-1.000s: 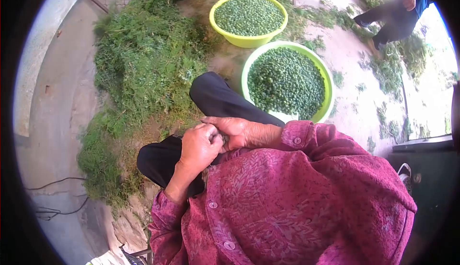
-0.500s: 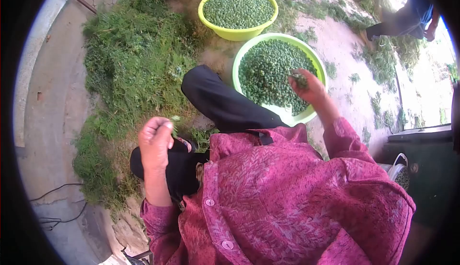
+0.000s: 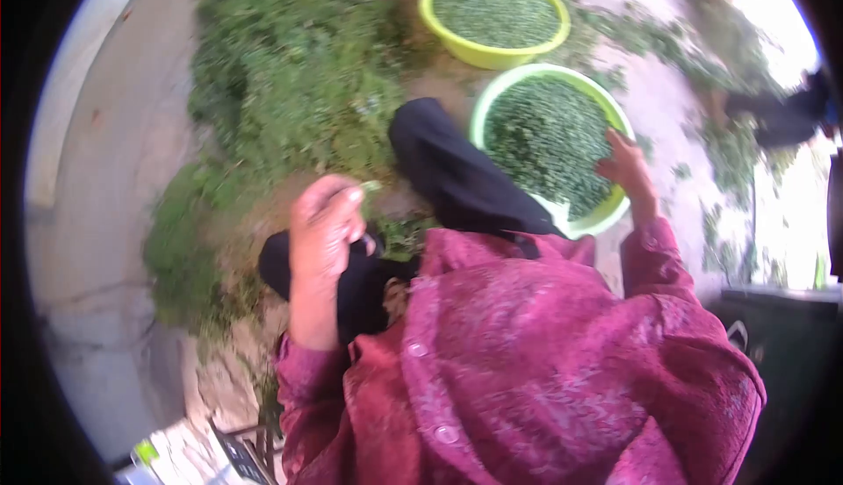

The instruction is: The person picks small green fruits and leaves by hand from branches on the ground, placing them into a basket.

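Fingers of the left hand (image 3: 327, 226) pinch a small green sprig (image 3: 369, 186) above the knee; the right hand (image 3: 625, 167) rests open on peas in the near green basin (image 3: 615, 213).

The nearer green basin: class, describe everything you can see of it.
The nearer green basin is round, light green and looks like plastic. It sits on the ground beside the person's dark-clothed knee, almost full of small green pods or peas. The right hand rests on the contents at its near right edge. A second basin stands just beyond it.
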Available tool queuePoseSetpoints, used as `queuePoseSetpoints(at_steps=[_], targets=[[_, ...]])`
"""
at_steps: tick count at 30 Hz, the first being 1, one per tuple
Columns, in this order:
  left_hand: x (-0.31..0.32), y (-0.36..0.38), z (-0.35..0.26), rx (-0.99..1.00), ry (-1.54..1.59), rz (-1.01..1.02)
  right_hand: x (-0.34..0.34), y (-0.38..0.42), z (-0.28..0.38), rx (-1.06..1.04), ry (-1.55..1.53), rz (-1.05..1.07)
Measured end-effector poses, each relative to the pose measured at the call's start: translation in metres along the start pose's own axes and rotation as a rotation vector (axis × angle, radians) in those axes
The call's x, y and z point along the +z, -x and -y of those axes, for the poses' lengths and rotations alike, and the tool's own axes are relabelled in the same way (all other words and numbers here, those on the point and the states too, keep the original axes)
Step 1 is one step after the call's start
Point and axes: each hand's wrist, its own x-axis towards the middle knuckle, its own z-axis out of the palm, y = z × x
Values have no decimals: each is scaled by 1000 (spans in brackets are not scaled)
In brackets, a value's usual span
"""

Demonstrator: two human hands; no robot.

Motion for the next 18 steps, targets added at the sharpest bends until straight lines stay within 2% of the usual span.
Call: queuePoseSetpoints(at_steps=[1,7,9,11,13,14,15,18], targets=[[-3,-2,-1,-20,5,19,21,8,28,159,-150,-142],[-9,-5,-1,8,39,34,61,8,64,23,-200,-68],[-9,-5,1,-12,28,52,93,26,89,-145,-308,300],[-5,-6,2,-31,37,65,148,72,135,-103,-292,570],[0,-7,0,-51,48,72,195,106,152,-222,-123,923],[2,-7,-2,-55,14,82,219,116,155,-288,23,995],[2,-6,-4,-61,-17,87,239,119,156,-475,138,1060],[-8,-5,-3,-33,-68,50,275,127,156,-765,276,1011]])
